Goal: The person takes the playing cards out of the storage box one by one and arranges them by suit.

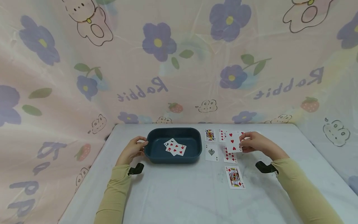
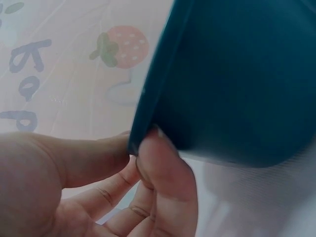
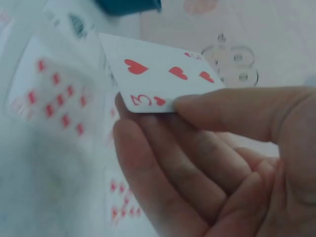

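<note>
My left hand (image 1: 133,150) pinches the left rim of a dark blue plastic tub (image 1: 172,161), thumb on one side and fingers on the other in the left wrist view. Inside the tub lie a few overlapping playing cards (image 1: 179,149), a red heart card on top. Over at the right, my right hand (image 1: 253,142) holds the three of hearts (image 3: 158,76) between thumb and fingers, raised above the laid-out cards. In the head view this card partly hides a diamond card (image 1: 230,158) and others behind it.
Beside the tub lie a face card (image 1: 210,135) and the ace of spades (image 1: 211,152). A king of diamonds (image 1: 235,177) lies nearer the front. More red cards lie under and behind the right hand. A patterned curtain (image 1: 190,71) rises behind the white table (image 1: 179,199).
</note>
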A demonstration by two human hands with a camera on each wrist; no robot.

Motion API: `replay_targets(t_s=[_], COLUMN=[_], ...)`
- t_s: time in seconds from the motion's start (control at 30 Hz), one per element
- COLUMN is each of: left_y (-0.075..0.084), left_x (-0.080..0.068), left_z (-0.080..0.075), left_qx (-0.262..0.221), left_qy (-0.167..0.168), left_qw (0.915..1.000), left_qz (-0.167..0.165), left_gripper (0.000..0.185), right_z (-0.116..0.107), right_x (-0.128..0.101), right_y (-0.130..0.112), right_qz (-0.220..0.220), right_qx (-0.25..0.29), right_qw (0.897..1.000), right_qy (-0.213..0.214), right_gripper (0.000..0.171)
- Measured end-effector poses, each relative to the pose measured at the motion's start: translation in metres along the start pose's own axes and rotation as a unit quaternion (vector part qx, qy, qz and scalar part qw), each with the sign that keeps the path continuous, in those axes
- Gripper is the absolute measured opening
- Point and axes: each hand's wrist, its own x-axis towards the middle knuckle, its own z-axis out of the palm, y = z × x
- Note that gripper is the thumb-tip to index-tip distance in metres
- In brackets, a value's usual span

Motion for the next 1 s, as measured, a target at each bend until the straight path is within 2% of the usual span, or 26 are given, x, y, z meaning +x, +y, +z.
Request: replay_targets(t_s=[0.27,0.53,0.77,1.0], left_y=[-0.002,-0.002,-0.001,0.002], left_x=[-0.001,-0.001,0.001,0.0], left_z=[-0.001,-0.001,0.0,0.0], left_qx=[0.0,0.003,0.003,0.002], left_qy=[0.004,0.001,0.0,-0.003], left_qw=[1.0,1.0,1.0,1.0], left_qz=[-0.008,0.001,-0.006,-0.006], left_gripper=[0.03,0.032,0.031,0.033], right_z=[-0.011,-0.014,-0.012,-0.01], right_x=[-0.023,-0.03,-0.03,-0.028], right_y=[0.037,0.059,0.067,0.068], right_qz=[0.05,0.075,0.107,0.112], right_qx=[-0.021,-0.027,-0.027,-0.02], right_qw=[0.998,0.996,0.993,0.993], right_qy=[0.028,0.029,0.038,0.039], right_gripper=[0.03,0.026,0.018,0.018])
